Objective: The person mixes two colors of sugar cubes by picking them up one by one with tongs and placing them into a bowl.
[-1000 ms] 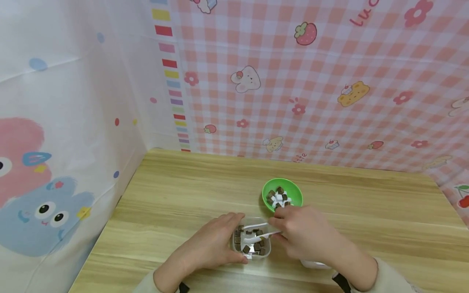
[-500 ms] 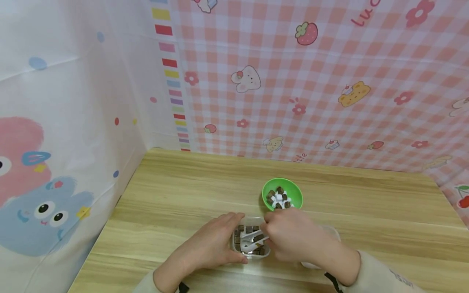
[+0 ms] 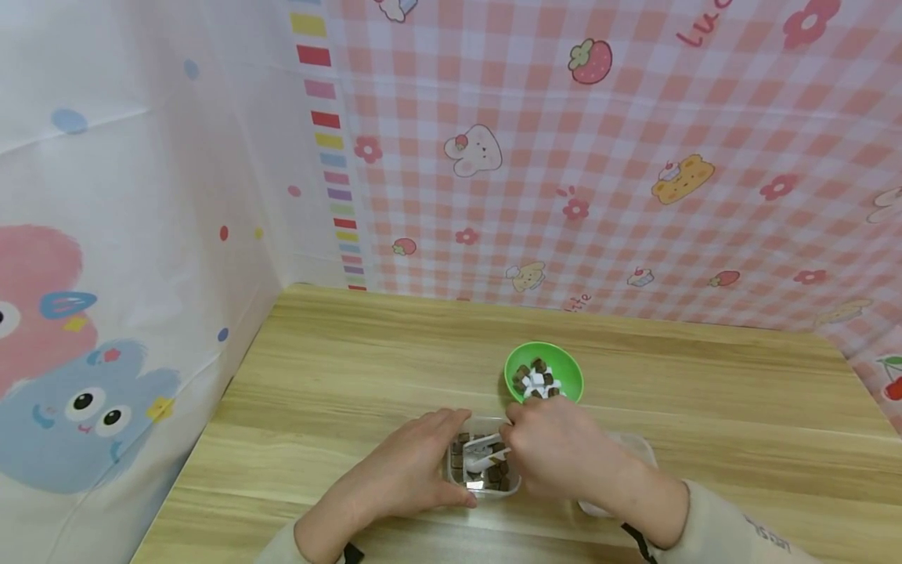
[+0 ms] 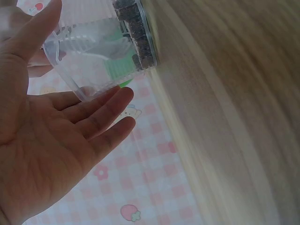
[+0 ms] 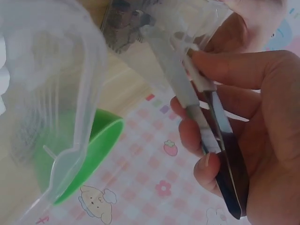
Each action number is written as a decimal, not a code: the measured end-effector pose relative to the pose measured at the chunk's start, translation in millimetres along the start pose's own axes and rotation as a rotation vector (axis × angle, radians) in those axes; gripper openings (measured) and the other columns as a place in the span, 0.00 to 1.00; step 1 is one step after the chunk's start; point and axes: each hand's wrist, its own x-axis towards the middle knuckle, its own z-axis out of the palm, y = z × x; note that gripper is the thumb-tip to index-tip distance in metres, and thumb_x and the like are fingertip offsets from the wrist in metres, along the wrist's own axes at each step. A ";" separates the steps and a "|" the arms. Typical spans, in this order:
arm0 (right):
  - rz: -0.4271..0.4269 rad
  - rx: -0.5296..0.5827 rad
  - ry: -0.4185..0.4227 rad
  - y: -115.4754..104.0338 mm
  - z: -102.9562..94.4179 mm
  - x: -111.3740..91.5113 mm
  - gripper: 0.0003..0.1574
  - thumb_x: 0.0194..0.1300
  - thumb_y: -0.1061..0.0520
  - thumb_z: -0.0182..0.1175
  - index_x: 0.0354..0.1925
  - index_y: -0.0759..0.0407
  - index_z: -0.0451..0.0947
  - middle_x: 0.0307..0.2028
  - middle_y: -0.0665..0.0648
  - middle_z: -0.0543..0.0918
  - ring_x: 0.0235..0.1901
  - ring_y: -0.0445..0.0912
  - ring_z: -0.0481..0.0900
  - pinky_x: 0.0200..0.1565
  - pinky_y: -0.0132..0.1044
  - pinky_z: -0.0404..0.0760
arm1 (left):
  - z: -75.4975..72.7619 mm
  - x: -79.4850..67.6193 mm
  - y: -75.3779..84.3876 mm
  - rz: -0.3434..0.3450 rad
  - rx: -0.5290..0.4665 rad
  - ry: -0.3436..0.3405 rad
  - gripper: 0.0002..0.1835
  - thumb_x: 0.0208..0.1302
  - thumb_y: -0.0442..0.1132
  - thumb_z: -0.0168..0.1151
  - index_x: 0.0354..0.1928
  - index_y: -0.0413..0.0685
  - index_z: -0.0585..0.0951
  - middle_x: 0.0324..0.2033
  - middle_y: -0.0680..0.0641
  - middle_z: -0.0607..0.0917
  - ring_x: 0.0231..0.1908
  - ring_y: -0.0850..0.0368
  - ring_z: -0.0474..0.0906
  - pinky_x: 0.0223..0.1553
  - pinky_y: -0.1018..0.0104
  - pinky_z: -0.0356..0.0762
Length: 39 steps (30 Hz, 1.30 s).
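My left hand [image 3: 405, 470] holds a clear plastic container [image 4: 77, 77] between thumb and fingers at its left side. Brown cubes [image 4: 136, 30] lie along the container's bottom. From the right, my right hand [image 3: 564, 454] grips a pair of metal tongs [image 5: 227, 159] with white tips, thumb on one arm and fingers round the other. The white tips [image 3: 482, 460] reach down inside the container among the cubes; what lies between them is hard to make out. Just behind the right hand stands a green bowl [image 3: 566, 362] with brown and white cubes in it.
A second clear container [image 3: 637, 448] stands on the right, partly hidden under the right forearm; white pieces [image 5: 2, 77] show at its edge in the right wrist view. The wooden table [image 3: 366, 352] meets a pink checked cloth [image 3: 423, 188] at the back.
My right hand has shifted left, bringing the tongs' tips deeper into the container. More of the second container shows from under the forearm. The left hand has stayed in place.
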 end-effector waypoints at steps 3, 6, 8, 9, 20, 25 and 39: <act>0.002 0.018 0.005 0.9 -1.6 -0.3 0.11 0.47 0.59 0.70 0.20 0.52 0.76 0.20 0.46 0.69 0.18 0.38 0.63 0.17 0.28 0.63 | 0.1 -0.3 0.2 -0.005 -0.002 -0.001 0.57 0.51 0.60 0.82 0.77 0.40 0.66 0.70 0.40 0.75 0.71 0.42 0.70 0.72 0.43 0.67; -0.001 0.036 0.002 0.8 -2.8 0.6 0.13 0.44 0.61 0.69 0.18 0.51 0.73 0.19 0.45 0.68 0.17 0.38 0.61 0.17 0.28 0.62 | 0.3 -0.5 0.1 -0.011 -0.010 -0.006 0.57 0.51 0.60 0.81 0.77 0.40 0.66 0.71 0.39 0.74 0.72 0.41 0.69 0.72 0.43 0.66; -0.012 0.037 -0.002 0.2 -2.7 1.8 0.13 0.42 0.62 0.68 0.17 0.50 0.72 0.19 0.45 0.68 0.17 0.37 0.61 0.16 0.28 0.64 | 0.2 -0.5 0.0 -0.013 -0.014 -0.008 0.57 0.51 0.60 0.81 0.77 0.40 0.66 0.72 0.39 0.73 0.72 0.41 0.68 0.73 0.42 0.66; -0.020 0.031 0.000 -0.2 -2.2 2.7 0.13 0.41 0.62 0.67 0.16 0.50 0.72 0.19 0.45 0.68 0.17 0.38 0.61 0.16 0.28 0.65 | 0.1 -0.4 -0.1 -0.012 -0.015 -0.006 0.57 0.51 0.60 0.81 0.77 0.40 0.66 0.72 0.39 0.73 0.72 0.41 0.68 0.73 0.42 0.66; -0.046 -0.007 0.005 4.8 -2.7 0.7 0.08 0.44 0.58 0.74 0.23 0.52 0.82 0.22 0.46 0.75 0.19 0.39 0.70 0.20 0.30 0.74 | -0.7 -0.8 0.5 -0.018 -0.015 -0.007 0.57 0.50 0.60 0.82 0.77 0.40 0.66 0.71 0.40 0.74 0.71 0.42 0.69 0.72 0.43 0.67; -0.033 0.066 0.118 18.1 -13.2 -9.6 0.11 0.48 0.57 0.79 0.30 0.53 0.86 0.26 0.46 0.78 0.23 0.39 0.75 0.24 0.30 0.79 | -0.6 -0.6 0.8 -0.027 -0.016 -0.010 0.58 0.50 0.60 0.82 0.78 0.41 0.66 0.72 0.41 0.74 0.72 0.42 0.69 0.73 0.43 0.66; 0.147 0.107 0.437 68.2 -24.7 -51.3 0.13 0.53 0.57 0.77 0.39 0.59 0.91 0.35 0.55 0.89 0.23 0.42 0.83 0.18 0.35 0.77 | -0.6 -0.2 1.8 -0.042 -0.011 -0.024 0.59 0.50 0.61 0.81 0.78 0.41 0.65 0.73 0.40 0.72 0.73 0.41 0.67 0.74 0.42 0.64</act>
